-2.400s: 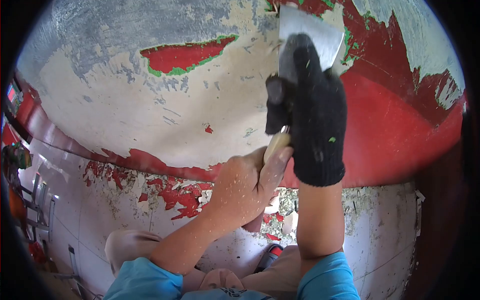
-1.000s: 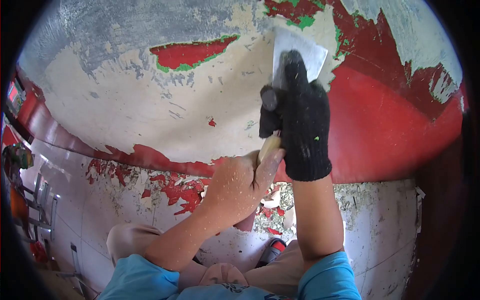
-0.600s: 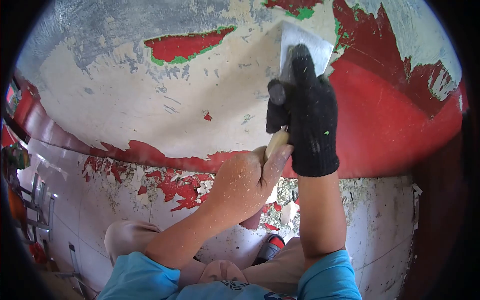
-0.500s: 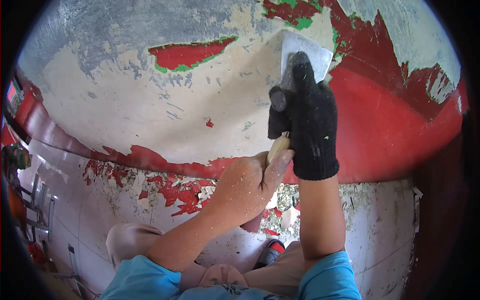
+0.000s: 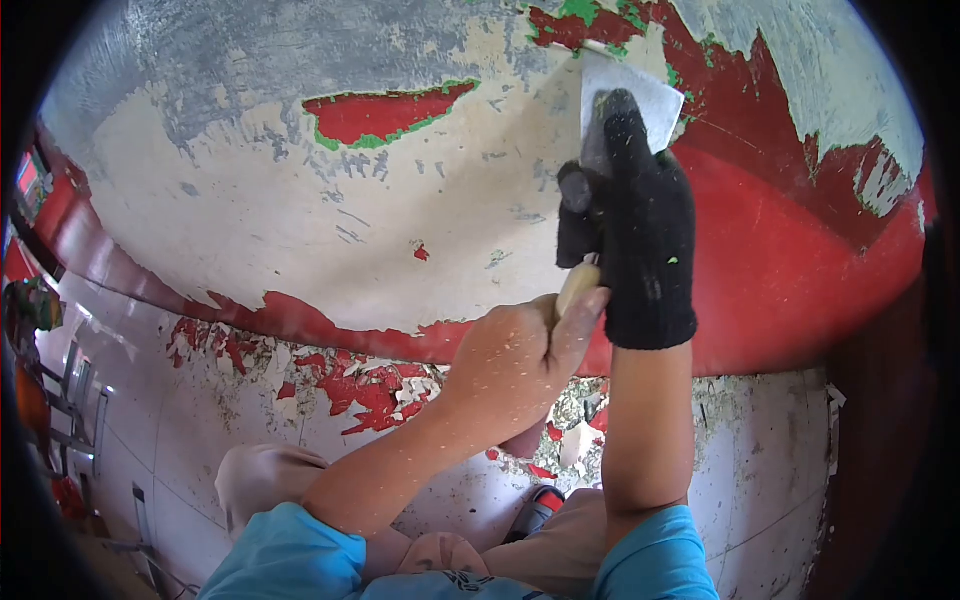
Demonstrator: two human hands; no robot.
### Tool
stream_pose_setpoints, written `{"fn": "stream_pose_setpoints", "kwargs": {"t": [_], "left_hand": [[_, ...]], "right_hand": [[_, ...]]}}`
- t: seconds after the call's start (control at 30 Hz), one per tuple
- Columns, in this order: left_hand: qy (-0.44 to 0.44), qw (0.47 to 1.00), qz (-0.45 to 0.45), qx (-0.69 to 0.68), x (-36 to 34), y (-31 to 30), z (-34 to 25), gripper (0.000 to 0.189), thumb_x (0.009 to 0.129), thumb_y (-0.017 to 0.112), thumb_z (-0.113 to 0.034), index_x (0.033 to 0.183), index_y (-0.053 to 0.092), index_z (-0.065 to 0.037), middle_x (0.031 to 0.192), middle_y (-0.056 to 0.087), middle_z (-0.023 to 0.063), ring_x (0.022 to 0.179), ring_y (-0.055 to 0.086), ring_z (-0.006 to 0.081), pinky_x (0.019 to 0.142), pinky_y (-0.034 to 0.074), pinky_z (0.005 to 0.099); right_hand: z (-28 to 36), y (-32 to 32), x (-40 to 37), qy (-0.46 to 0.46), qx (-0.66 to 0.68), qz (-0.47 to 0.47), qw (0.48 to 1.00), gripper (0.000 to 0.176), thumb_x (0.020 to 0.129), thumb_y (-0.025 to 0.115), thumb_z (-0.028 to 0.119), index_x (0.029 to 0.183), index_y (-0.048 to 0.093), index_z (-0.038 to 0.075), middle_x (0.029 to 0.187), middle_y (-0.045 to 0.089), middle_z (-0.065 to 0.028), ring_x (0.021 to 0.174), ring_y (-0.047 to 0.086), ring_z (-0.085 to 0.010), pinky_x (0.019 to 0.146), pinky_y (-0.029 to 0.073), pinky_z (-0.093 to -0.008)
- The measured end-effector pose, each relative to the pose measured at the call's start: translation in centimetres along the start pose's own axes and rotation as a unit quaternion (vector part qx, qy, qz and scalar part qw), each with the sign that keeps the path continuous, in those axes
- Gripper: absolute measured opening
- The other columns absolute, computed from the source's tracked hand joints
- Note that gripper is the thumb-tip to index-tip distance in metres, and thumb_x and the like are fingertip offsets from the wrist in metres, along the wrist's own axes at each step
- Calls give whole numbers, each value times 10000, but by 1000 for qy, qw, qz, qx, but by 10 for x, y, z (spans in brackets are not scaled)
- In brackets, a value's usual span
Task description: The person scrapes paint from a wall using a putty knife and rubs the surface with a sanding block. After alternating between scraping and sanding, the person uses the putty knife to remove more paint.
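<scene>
In the head view, the gloved right hand (image 5: 630, 235) is pressing its fingers flat along the scraper (image 5: 628, 92), whose metal blade is lying against the wall (image 5: 300, 220) at the edge of the red paint (image 5: 780, 250). The bare left hand (image 5: 515, 355) is closing tight around the scraper's wooden handle below. A red patch (image 5: 385, 112) is showing well to the left. Paint flakes (image 5: 345, 378) are littering the tiled floor (image 5: 760, 450), and a shoe (image 5: 537, 508) is showing beneath the arms, which are hiding part of the wall's foot.
</scene>
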State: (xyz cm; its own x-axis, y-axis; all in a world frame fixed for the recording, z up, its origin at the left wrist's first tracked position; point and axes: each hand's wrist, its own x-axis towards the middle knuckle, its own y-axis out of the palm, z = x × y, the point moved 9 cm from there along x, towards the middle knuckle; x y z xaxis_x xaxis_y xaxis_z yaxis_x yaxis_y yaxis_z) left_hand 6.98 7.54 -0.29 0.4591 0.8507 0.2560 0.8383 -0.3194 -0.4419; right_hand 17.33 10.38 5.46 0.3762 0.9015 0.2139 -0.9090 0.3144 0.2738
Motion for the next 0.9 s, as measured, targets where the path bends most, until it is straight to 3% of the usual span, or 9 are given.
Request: {"fn": "stream_pose_setpoints", "kwargs": {"t": [0.07, 0.2, 0.27, 0.37, 0.43, 0.57, 0.67, 0.73, 0.9], "left_hand": [[-14, 1000, 5, 19, 2, 6, 4, 598, 970, 336, -465, 740, 578, 32, 526, 517, 143, 477, 531, 282, 527, 414, 405], [-37, 999, 23, -2, -5, 7, 7, 598, 969, 336, -468, 740, 585, 25, 527, 518, 141, 481, 533, 281, 531, 417, 407], [-19, 1000, 11, 12, -9, 8, 8, 589, 955, 393, -447, 733, 603, 57, 531, 530, 249, 513, 568, 406, 495, 438, 458], [-2, 1000, 8, 13, -5, 7, 1, 596, 955, 387, -453, 755, 607, 62, 540, 537, 249, 517, 570, 404, 503, 446, 451], [-8, 1000, 8, 11, 1, 7, -4, 596, 955, 386, -452, 768, 610, 67, 549, 543, 252, 525, 573, 406, 512, 451, 451], [-9, 1000, 4, -7, 1, 5, -3, 612, 956, 381, -457, 750, 606, 73, 564, 549, 259, 543, 580, 411, 534, 463, 448], [-15, 1000, 0, 13, -9, 7, 4, 608, 954, 391, -454, 725, 600, 70, 550, 541, 258, 541, 576, 414, 534, 460, 448], [-12, 1000, 4, 4, -6, 5, 1, 604, 954, 396, -449, 718, 597, 70, 545, 537, 257, 540, 573, 416, 532, 459, 447], [-22, 1000, -3, -11, 4, 7, -3, 586, 954, 404, -435, 725, 601, 67, 542, 532, 264, 545, 573, 423, 520, 450, 453]], "right_hand": [[-1, 0, 0, -1, -9, 14, 1000, 412, 878, 555, 442, 746, 507, 55, 541, 487, -40, 391, 438, -131, 394, 338, -258], [-8, -3, -8, 24, -13, -16, 999, 430, 876, 555, 452, 723, 505, 53, 534, 481, -41, 386, 430, -132, 392, 335, -257], [-9, -6, -11, 33, -11, -28, 999, 443, 874, 555, 460, 703, 504, 54, 528, 477, -40, 385, 428, -132, 393, 335, -258], [-6, -8, -8, 42, -27, -35, 998, 462, 878, 548, 465, 669, 501, 56, 513, 467, -41, 376, 422, -135, 385, 334, -261], [9, -4, 0, -20, -42, 6, 999, 473, 880, 543, 471, 662, 502, 54, 504, 466, -44, 370, 428, -138, 375, 334, -267], [-1, -9, -1, 11, -32, -28, 999, 481, 873, 550, 481, 662, 506, 51, 504, 468, -47, 369, 436, -141, 369, 340, -272], [5, -2, -8, -45, -81, 11, 996, 484, 862, 562, 493, 675, 510, 50, 509, 471, -45, 371, 443, -144, 370, 350, -274], [-6, -6, -9, 42, -18, -33, 998, 470, 861, 567, 489, 696, 511, 53, 514, 474, -43, 369, 443, -144, 367, 355, -270], [11, -4, 4, -31, -39, -5, 999, 433, 866, 574, 464, 707, 505, 67, 524, 482, -42, 367, 441, -137, 364, 348, -261]]}}
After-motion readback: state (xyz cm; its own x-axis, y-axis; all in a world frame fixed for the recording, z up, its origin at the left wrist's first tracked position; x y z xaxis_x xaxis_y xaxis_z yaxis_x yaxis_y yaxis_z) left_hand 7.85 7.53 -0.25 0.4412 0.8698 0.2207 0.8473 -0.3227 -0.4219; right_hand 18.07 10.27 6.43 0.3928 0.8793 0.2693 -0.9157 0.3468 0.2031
